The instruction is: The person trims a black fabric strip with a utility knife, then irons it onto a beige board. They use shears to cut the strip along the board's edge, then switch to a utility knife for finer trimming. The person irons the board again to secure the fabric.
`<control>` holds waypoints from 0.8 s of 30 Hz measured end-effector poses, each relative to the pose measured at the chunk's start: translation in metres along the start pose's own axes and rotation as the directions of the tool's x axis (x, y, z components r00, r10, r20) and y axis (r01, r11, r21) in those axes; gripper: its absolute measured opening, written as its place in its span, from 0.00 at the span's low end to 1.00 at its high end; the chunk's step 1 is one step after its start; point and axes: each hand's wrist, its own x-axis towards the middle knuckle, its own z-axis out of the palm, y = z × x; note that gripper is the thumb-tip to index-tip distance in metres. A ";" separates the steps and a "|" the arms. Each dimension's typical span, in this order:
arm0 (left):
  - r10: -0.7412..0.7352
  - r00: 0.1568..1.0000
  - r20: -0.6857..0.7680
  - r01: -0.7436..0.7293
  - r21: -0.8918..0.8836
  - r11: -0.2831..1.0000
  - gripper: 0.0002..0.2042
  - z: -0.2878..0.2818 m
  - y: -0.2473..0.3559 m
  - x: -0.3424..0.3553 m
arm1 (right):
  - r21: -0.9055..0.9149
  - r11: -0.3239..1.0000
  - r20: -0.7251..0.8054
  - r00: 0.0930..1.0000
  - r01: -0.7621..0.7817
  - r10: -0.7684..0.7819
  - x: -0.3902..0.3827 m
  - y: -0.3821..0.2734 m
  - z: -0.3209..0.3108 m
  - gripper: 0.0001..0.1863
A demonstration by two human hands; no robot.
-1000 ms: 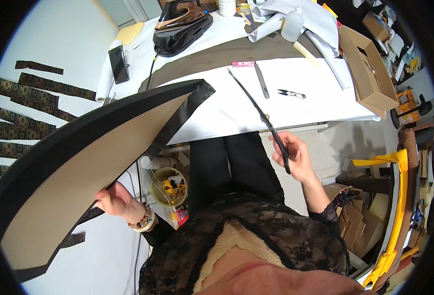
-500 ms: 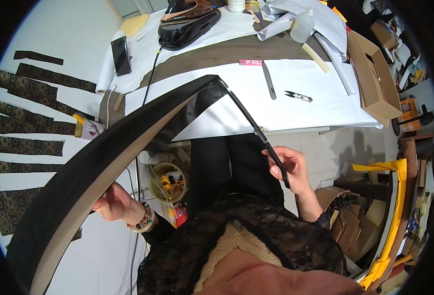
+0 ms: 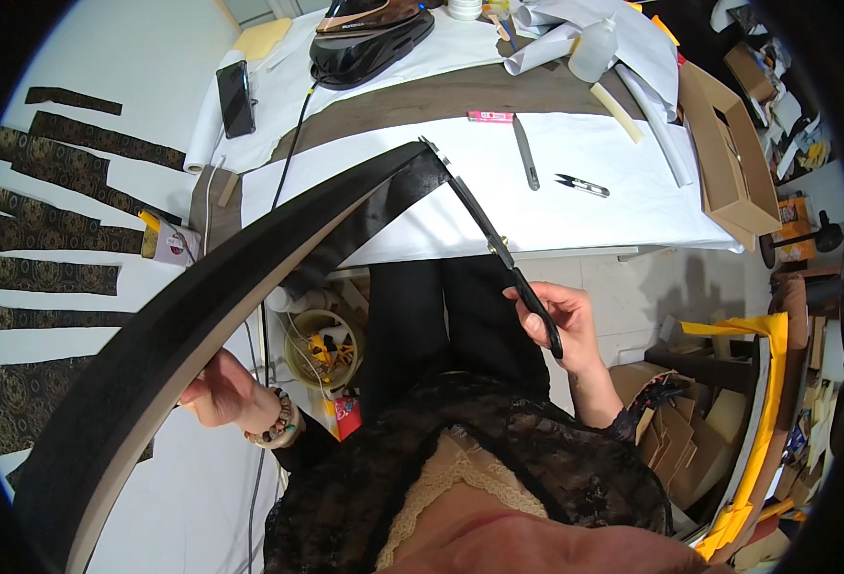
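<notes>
A long, curved black fabric panel (image 3: pixel 202 277) with a beige edge sweeps from the lower left toward the table's middle. My left hand (image 3: pixel 223 390), wearing a beaded bracelet, pinches its beige edge near the lower end. My right hand (image 3: pixel 561 320) grips the black handles of a pair of scissors (image 3: pixel 487 226). The blades point away from me and lie at the panel's far end, with the tips showing just past its top corner. Whether they are cutting through the fabric I cannot tell.
On the white-covered table (image 3: pixel 345 230) lie thread snips (image 3: pixel 583 185), a grey craft knife (image 3: pixel 526 153) and a phone (image 3: pixel 236 99). An iron (image 3: pixel 369 43) stands at the back. Several patterned dark strips (image 3: pixel 44 275) lie at left. A bin (image 3: pixel 326 349) stands below; a cardboard box (image 3: pixel 728 153) sits right.
The scissor tips now show slightly beyond the panel's top corner. Both hands keep their holds, and the whole view has shifted a little.
</notes>
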 end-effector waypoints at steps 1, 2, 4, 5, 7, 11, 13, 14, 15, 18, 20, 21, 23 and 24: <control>0.013 0.999 -0.036 -0.012 0.011 1.000 0.18 0.004 -0.001 -0.001 | 0.006 1.000 -0.001 1.000 -0.004 0.004 0.000 0.000 0.000 0.18; 0.026 0.997 -0.073 -0.024 0.022 0.999 0.18 0.007 -0.001 -0.001 | 0.011 1.000 0.003 1.000 -0.009 0.009 0.000 0.000 0.000 0.18; 0.021 0.996 -0.088 -0.018 0.031 0.999 0.17 0.010 0.000 0.000 | 0.022 1.000 0.009 1.000 -0.021 0.021 0.000 0.000 -0.001 0.18; 0.019 0.995 -0.096 -0.015 0.035 0.999 0.17 0.011 0.000 0.000 | 0.025 0.999 0.011 1.000 -0.027 0.027 0.000 0.000 -0.002 0.18; 0.020 0.995 -0.098 -0.018 0.027 0.999 0.17 0.015 0.000 0.001 | 0.031 0.999 0.016 0.999 -0.038 0.038 -0.001 -0.001 -0.002 0.19; 0.019 0.995 -0.094 -0.018 0.017 1.000 0.17 0.010 0.002 -0.001 | 0.031 0.999 0.017 1.000 -0.020 0.020 0.000 0.000 -0.003 0.19; 0.006 0.998 -0.055 -0.006 0.012 1.000 0.18 0.005 0.002 -0.001 | 0.026 1.000 0.015 1.000 0.003 -0.004 0.000 0.001 -0.004 0.20; -0.001 0.999 -0.036 0.001 0.008 1.000 0.19 0.003 0.002 0.000 | 0.028 1.000 0.008 1.000 0.002 -0.002 0.000 0.002 -0.004 0.20; -0.003 1.000 -0.021 0.003 -0.011 1.000 0.18 0.000 0.002 0.000 | 0.029 1.000 0.001 1.000 0.000 0.000 0.000 0.002 -0.004 0.20; -0.006 1.000 0.008 0.007 -0.051 0.999 0.18 0.000 0.002 0.000 | 0.035 0.999 0.004 1.000 -0.007 0.007 0.000 0.002 -0.004 0.20; -0.006 1.000 0.005 0.006 -0.055 0.998 0.18 0.006 0.002 0.001 | 0.034 0.999 0.006 1.000 -0.009 0.008 0.000 0.003 -0.004 0.20; -0.009 1.000 0.004 0.009 -0.040 0.999 0.18 0.008 0.001 0.001 | 0.031 0.999 0.005 1.000 -0.007 0.007 0.001 0.003 -0.003 0.19; -0.015 1.000 0.002 0.015 -0.012 1.000 0.18 0.013 0.001 0.003 | 0.021 1.000 0.005 1.000 -0.007 0.007 0.001 0.003 -0.003 0.19; -0.016 1.000 0.017 0.016 -0.021 1.000 0.18 0.012 0.001 0.004 | 0.014 1.000 0.006 1.000 -0.009 0.009 0.001 0.004 -0.004 0.19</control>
